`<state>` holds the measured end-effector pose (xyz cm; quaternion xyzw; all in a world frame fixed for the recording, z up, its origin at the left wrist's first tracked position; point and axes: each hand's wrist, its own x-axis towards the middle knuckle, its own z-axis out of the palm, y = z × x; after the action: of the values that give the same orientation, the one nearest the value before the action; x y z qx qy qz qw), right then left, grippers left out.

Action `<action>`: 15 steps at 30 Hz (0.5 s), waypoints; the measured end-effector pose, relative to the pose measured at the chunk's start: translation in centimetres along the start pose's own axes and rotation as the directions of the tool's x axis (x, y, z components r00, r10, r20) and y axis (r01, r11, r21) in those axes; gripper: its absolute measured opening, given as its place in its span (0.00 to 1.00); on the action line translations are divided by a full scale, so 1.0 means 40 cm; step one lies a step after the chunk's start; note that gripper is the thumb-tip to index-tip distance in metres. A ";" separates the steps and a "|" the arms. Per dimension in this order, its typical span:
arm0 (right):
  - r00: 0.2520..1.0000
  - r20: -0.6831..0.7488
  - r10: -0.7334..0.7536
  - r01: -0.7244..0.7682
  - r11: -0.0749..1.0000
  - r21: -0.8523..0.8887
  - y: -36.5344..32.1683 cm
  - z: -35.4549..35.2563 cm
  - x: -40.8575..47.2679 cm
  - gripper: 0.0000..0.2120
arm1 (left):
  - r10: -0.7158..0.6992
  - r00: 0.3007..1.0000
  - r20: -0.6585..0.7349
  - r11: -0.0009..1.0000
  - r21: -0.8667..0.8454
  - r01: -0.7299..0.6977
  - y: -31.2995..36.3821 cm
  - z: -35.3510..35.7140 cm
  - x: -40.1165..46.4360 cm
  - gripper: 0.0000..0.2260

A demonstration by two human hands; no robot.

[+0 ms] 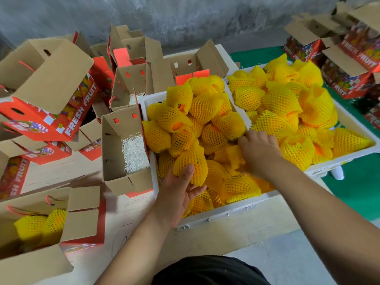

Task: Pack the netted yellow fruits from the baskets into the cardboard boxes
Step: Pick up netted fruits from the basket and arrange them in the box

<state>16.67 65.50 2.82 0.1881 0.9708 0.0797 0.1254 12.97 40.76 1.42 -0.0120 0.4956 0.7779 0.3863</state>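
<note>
Yellow foam netting sleeves every fruit in this scene, and it governs handling: the mesh is soft, springy and grippy, so a fruit should not slip, but a loose sleeve end crushes and gives no secure hold. Judged from its size against the hand, each fruit is moderately heavy and firm, yet bruisable; cup the body, never the flared sleeve tail.

The left hand (180, 194) grasps one netted yellow fruit (191, 162) from below, thumb on its near face and fingers curled under it, at the near left of the near white plastic basket (230, 212). This fruit's long axis runs roughly near to far, tilted slightly right. Which end is the stem cannot be told through the mesh.

The right hand (260, 151) reaches palm-down into the same basket's middle, fingers bent over the pile (205, 112). Whether it grips a fruit cannot be told; the fingertips are hidden.

A second white plastic basket (353, 128) of netted fruits stands just right and farther off.

The open brown cardboard box lined with white shredded paper (123, 161) stands touching the near basket's left wall. It holds no visible fruit. Lay the fruit lengthwise on the padding.
</note>
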 end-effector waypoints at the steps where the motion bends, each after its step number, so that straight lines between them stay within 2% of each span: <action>1: 1.000 0.017 -0.020 0.018 0.994 0.112 0.023 -0.010 -0.010 0.40 | 0.020 1.000 -0.008 1.000 0.015 -0.019 0.008 -0.009 -0.007 0.40; 2: 0.998 0.025 -0.049 0.041 0.961 0.273 0.046 -0.022 -0.022 0.42 | 0.043 0.999 -0.019 0.999 0.018 -0.042 0.018 -0.018 -0.014 0.33; 3: 0.997 0.019 -0.078 0.060 0.881 0.470 0.061 -0.039 -0.041 0.42 | 0.058 0.998 -0.031 0.998 0.011 -0.057 0.029 -0.027 -0.022 0.30; 5: 0.989 -0.059 -0.138 0.130 0.597 0.792 0.053 -0.072 -0.086 0.37 | 0.076 0.996 -0.043 0.997 -0.029 -0.078 0.046 -0.052 -0.035 0.37; 6: 0.984 -0.109 -0.141 0.163 0.461 0.872 0.025 -0.086 -0.105 0.32 | 0.078 0.996 -0.035 0.996 -0.050 -0.080 0.052 -0.065 -0.041 0.40; 9: 0.986 -0.128 -0.110 0.139 0.104 0.985 -0.131 -0.114 -0.149 0.19 | 0.107 0.994 -0.005 0.994 -0.029 -0.107 0.059 -0.099 -0.061 0.27; 11: 0.988 -0.113 -0.102 0.107 -0.059 0.993 -0.254 -0.119 -0.162 0.14 | 0.140 0.990 -0.029 0.990 0.041 -0.139 0.067 -0.124 -0.075 0.27; 13: 0.986 -0.148 -0.074 0.138 -0.125 0.983 -0.369 -0.124 -0.173 0.12 | 0.190 0.977 -0.100 0.979 0.101 -0.180 0.091 -0.164 -0.096 0.28; 15: 0.985 -0.143 -0.096 0.129 -0.141 0.982 -0.465 -0.128 -0.183 0.23 | 0.235 0.957 -0.168 0.968 0.129 -0.215 0.128 -0.227 -0.125 0.26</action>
<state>15.40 45.09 5.51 0.1332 0.7136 -0.6849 -0.0626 10.02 29.66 2.72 -0.0057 0.5687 0.7841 0.2484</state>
